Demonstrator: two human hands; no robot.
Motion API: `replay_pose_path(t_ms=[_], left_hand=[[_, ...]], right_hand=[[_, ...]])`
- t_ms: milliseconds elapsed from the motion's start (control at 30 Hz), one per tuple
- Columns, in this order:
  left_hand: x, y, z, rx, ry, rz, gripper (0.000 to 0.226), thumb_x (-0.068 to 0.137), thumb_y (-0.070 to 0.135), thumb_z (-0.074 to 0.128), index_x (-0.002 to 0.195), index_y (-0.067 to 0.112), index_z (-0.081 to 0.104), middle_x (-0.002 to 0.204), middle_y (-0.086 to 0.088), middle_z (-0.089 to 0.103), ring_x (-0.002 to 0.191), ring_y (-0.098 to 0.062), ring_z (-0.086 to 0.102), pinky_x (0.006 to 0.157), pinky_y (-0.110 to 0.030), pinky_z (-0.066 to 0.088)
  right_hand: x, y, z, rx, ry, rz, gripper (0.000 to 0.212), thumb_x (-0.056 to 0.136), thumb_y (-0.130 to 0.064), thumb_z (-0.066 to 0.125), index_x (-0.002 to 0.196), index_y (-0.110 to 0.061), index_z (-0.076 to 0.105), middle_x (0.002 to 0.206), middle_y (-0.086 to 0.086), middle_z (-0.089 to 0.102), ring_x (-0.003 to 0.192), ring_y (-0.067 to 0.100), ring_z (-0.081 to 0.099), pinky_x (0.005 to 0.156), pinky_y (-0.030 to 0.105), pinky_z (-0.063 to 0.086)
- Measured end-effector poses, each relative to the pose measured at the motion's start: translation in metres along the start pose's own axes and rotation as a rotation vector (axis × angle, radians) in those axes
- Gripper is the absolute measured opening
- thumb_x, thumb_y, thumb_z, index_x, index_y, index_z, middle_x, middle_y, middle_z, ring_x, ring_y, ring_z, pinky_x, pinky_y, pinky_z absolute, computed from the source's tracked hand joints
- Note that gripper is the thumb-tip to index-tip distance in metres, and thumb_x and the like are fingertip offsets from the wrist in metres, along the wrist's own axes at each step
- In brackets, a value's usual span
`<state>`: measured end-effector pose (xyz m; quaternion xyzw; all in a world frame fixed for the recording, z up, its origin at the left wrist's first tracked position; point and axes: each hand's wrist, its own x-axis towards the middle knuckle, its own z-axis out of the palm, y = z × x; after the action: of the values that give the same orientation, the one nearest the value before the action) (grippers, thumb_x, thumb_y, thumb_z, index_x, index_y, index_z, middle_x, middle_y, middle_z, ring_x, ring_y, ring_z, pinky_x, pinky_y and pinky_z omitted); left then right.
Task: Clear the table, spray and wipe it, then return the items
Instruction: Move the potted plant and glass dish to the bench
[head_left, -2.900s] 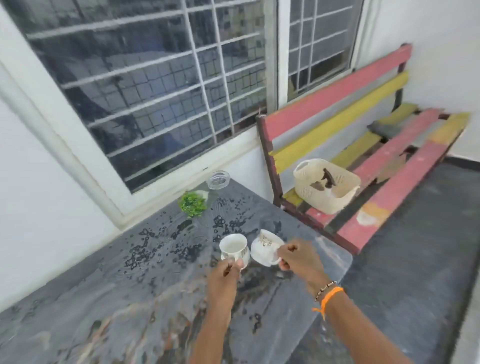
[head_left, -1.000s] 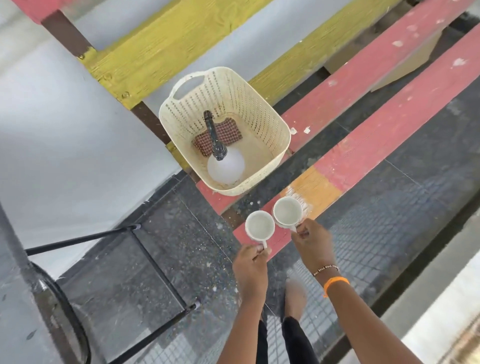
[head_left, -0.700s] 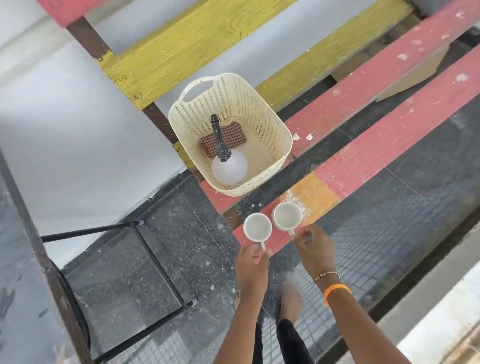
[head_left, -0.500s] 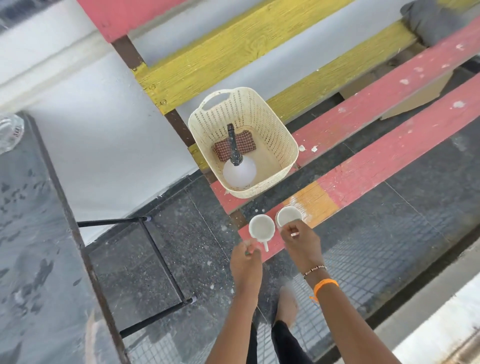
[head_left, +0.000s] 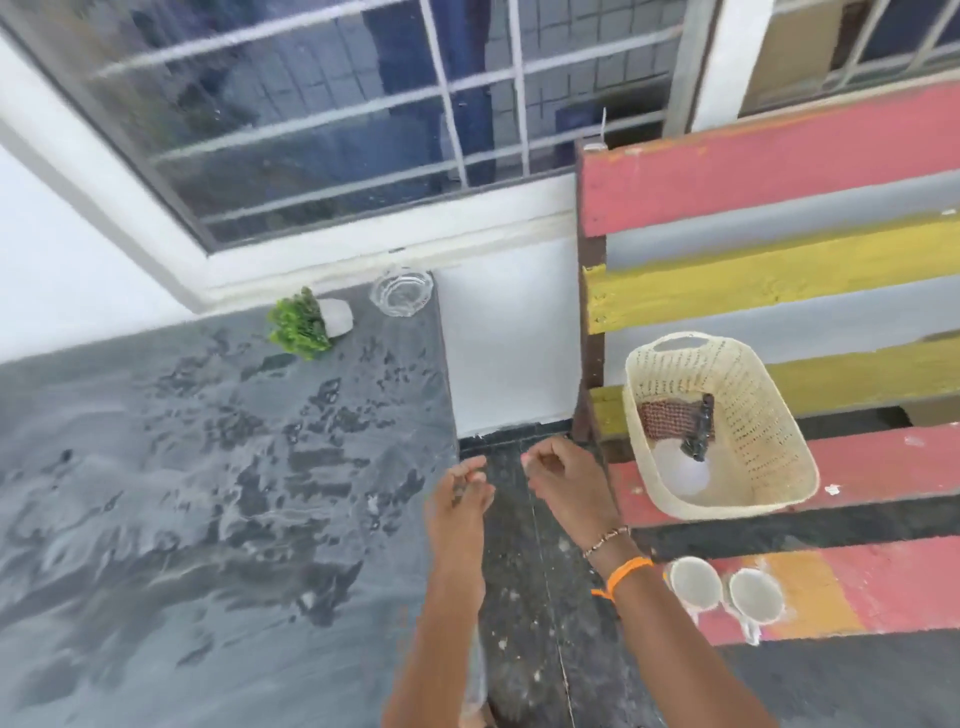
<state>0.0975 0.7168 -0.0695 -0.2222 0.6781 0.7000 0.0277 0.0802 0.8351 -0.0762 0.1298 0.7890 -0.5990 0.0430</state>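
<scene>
One head-worn, wide-angle view looks forward and down from close above the hands (head_left: 511, 486) — they sit low in the centre. The tabletop (head_left: 171, 493) spreads to their left, a slatted bench (head_left: 857, 467) to their right, a window (head_left: 332, 104) beyond them.

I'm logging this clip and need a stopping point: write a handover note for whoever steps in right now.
Left hand: holds nothing, fingers loosely curled, over the table's right edge.
Right hand: holds nothing, loosely curled, above the floor between table and bench.
Done: both cups stand side by side on the bench's front slat.
On the table, at the far edge: plant and glass dish.
Basket on the bench holds the spray bottle and cloth.
Left: move plant and dish off, spray, wipe, return everything.
</scene>
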Motion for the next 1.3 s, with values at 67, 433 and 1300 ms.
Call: replay_pose_path(t_ms=[67, 433, 1300], left_hand=[[0.020, 0.015, -0.033, -0.016, 0.072, 0.011, 0.017, 0.093, 0.006, 0.050, 0.102, 0.008, 0.065, 0.074, -0.002, 0.053, 0.063, -0.008, 0.052, 0.063, -0.014, 0.046], [0.163, 0.073, -0.137, 0.024, -0.029, -0.264, 0.016, 0.095, 0.009, 0.044, 0.083, 0.017, 0.052, 0.054, 0.004, 0.045, 0.058, -0.013, 0.040, 0.051, -0.017, 0.035], [0.325, 0.116, -0.114, -0.028, 0.296, -0.324, 0.063, 0.081, 0.021, 0.070, 0.127, -0.001, 0.034, 0.126, -0.016, 0.046, 0.104, -0.027, 0.052, 0.082, -0.030, 0.044]], right_hand=[[0.012, -0.026, 0.029, -0.014, -0.051, -0.018, 0.012, 0.085, -0.009, 0.058, 0.075, -0.015, 0.059, 0.071, 0.000, 0.060, 0.069, 0.020, 0.058, 0.071, 0.032, 0.049], [0.121, -0.115, 0.163, -0.337, -0.075, -0.093, 0.014, 0.087, -0.008, 0.052, 0.087, -0.008, 0.066, 0.094, 0.008, 0.068, 0.094, 0.029, 0.060, 0.082, 0.027, 0.044], [0.224, -0.097, 0.203, -0.598, 0.383, -0.065, 0.019, 0.085, -0.008, 0.053, 0.104, -0.007, 0.056, 0.115, 0.014, 0.049, 0.104, 0.034, 0.048, 0.086, 0.042, 0.042]])
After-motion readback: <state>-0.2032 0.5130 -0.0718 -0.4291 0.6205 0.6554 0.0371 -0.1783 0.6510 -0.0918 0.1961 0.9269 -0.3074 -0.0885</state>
